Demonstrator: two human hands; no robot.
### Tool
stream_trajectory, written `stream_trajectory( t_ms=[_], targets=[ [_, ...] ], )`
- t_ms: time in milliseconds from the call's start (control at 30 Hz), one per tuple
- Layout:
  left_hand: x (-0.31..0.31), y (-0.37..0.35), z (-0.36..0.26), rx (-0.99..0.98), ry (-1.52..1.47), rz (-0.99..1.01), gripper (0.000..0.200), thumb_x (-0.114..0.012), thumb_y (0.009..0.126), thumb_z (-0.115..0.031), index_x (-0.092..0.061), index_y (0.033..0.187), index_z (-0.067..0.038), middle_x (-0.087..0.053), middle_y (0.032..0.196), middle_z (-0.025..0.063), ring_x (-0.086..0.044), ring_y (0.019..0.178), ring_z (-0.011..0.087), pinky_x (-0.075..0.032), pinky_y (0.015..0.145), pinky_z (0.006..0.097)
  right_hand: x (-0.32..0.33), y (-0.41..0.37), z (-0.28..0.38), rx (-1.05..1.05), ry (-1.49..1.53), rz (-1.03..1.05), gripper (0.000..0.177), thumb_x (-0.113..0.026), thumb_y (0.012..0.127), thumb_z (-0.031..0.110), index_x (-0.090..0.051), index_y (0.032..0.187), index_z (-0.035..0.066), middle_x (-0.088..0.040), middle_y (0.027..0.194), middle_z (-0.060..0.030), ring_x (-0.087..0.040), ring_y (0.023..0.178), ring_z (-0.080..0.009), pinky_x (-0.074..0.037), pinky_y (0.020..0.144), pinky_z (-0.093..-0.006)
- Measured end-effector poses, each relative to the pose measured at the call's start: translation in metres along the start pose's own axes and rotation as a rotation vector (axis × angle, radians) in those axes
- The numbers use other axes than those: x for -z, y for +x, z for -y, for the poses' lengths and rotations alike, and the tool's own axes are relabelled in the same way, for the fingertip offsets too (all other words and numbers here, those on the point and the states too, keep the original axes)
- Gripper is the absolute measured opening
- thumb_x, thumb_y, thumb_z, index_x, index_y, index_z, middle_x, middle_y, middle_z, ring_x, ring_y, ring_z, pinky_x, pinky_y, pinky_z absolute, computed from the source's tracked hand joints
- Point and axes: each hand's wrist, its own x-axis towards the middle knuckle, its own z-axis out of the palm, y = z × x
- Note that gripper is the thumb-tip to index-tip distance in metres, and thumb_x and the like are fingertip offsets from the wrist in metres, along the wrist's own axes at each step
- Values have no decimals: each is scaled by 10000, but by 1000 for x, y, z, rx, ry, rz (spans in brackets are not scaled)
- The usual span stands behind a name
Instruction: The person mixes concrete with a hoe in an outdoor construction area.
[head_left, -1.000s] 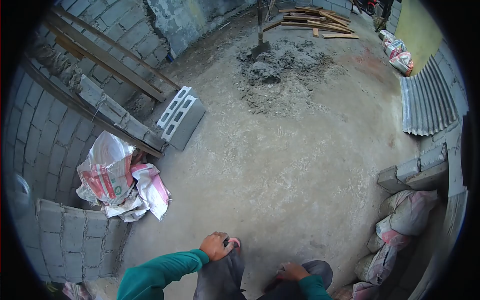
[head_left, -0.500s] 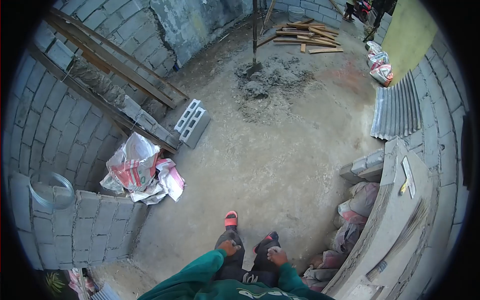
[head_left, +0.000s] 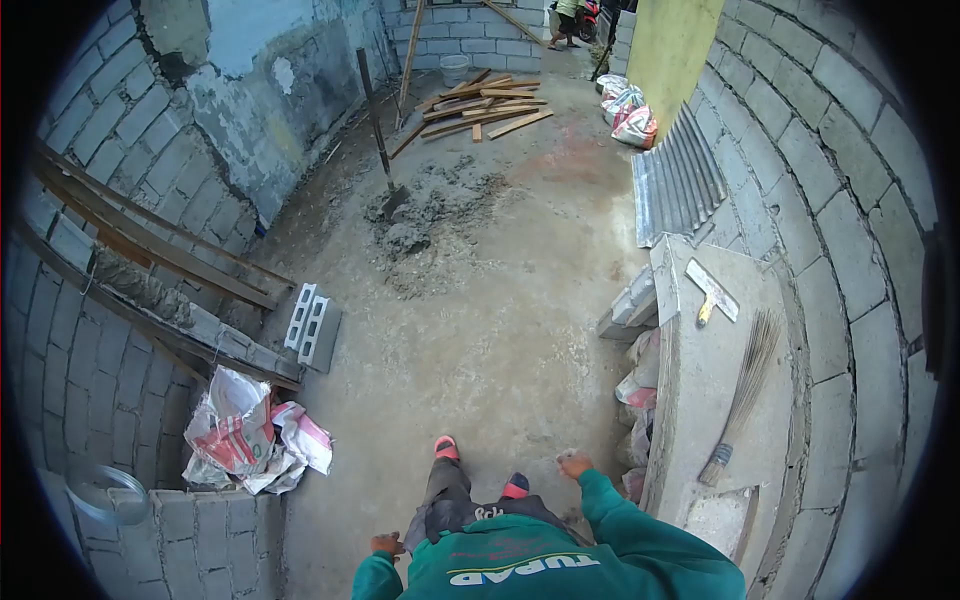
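My left hand [head_left: 388,543] hangs low beside my left thigh, its fingers loosely bent and apart, with nothing visible in it. My right hand [head_left: 575,464] is out in front of my right hip, above the bare floor. Its fingers are slightly curled, and I make out no object in them. Nearest to it are stacked sacks [head_left: 640,385] under a concrete ledge [head_left: 690,380]. On that ledge lie a flat trowel with a yellow handle [head_left: 711,291] and a stick broom [head_left: 742,390].
A shovel [head_left: 378,125] stands in a wet mortar heap [head_left: 430,215]. Hollow blocks [head_left: 315,328] and empty sacks [head_left: 250,430] are on the left. Wood planks [head_left: 480,105] lie at the back, near a bucket [head_left: 454,68]. Corrugated sheet [head_left: 680,180] leans right. A person [head_left: 565,22] stands far off.
My view has turned right and moved forward. My hands have spread from in front of my thighs out to my sides, the right one swinging forward. My feet have stepped.
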Motion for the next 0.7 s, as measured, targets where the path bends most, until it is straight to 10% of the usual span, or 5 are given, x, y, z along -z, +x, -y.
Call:
stream_trajectory(
  t_ms=[100, 233, 333, 433, 700],
  targets=[
    [2, 29, 13, -473, 1399, 300, 345, -629, 894, -252, -600, 1218, -139, -734, 1000, 72, -714, 834, 215, -522, 628, 426, 14, -14, 37, -113, 73, 67, 226, -613, 882, 251, -659, 830, 36, -672, 726, -75, -649, 611, -171, -526, 565, -327],
    [-19, 104, -10, -730, 1601, 149, 418, -674, 833, -432, -599, 1184, -218, -729, 921, 17, -707, 872, 219, -527, 659, 418, 8, -16, 41, -116, -113, 105, 201, -613, 882, 229, -688, 864, 43, -682, 741, -66, -658, 620, -170, -539, 582, -333],
    [-21, 132, -89, -752, 1325, 224, 417, -731, 789, -376, -613, 1125, -159, -726, 904, 11, -702, 847, 204, -521, 631, 418, 17, -17, 43, -199, -82, 153, 198, -589, 896, 214, -711, 937, 63, -695, 766, -50, -670, 634, -177, -547, 591, -331],
    [-25, 84, -208, -123, -10, 191, 245, -635, 875, -182, -628, 1095, -73, -709, 924, 64, -682, 692, 171, -458, 490, 324, 16, -4, 32, 229, -371, 184, 203, -584, 883, 204, -726, 1004, 123, -708, 824, -74, -685, 703, -218, -549, 628, -363],
    [-15, 84, -345, -317, 106, 342, 210, -630, 901, -230, -628, 1019, -57, -677, 849, 67, -668, 671, 168, -428, 466, 293, 49, 4, 151, 128, -284, -196, 275, -582, 868, 318, -686, 829, 67, -655, 851, -189, -615, 802, -408, -461, 702, -514]
  ],
)
